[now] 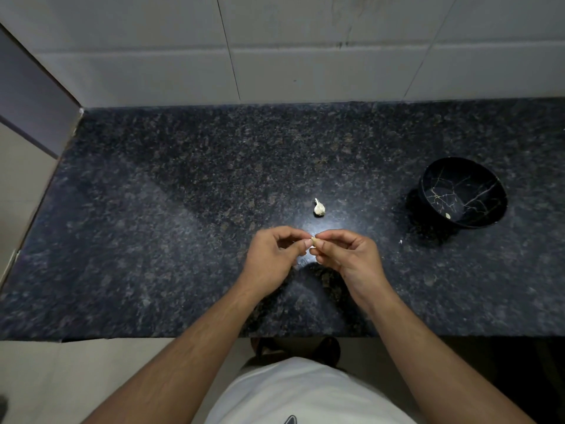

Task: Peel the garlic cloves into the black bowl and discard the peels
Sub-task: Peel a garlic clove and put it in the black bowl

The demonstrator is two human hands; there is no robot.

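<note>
Both my hands meet just above the dark granite counter [153,240] at its middle front. My left hand [272,255] and my right hand [345,255] pinch one small garlic clove [313,241] between their fingertips; most of the clove is hidden by the fingers. A partial garlic bulb [319,208] lies on the counter just beyond my hands. The black bowl [428,191] with thin pale veining stands to the right, tilted toward me, and one peeled clove [448,215] lies inside it near its front.
A tiny white scrap of peel [400,241] lies on the counter between my right hand and the bowl. A grey tiled wall [305,56] runs along the back. The counter's front edge is close to my body, with floor below.
</note>
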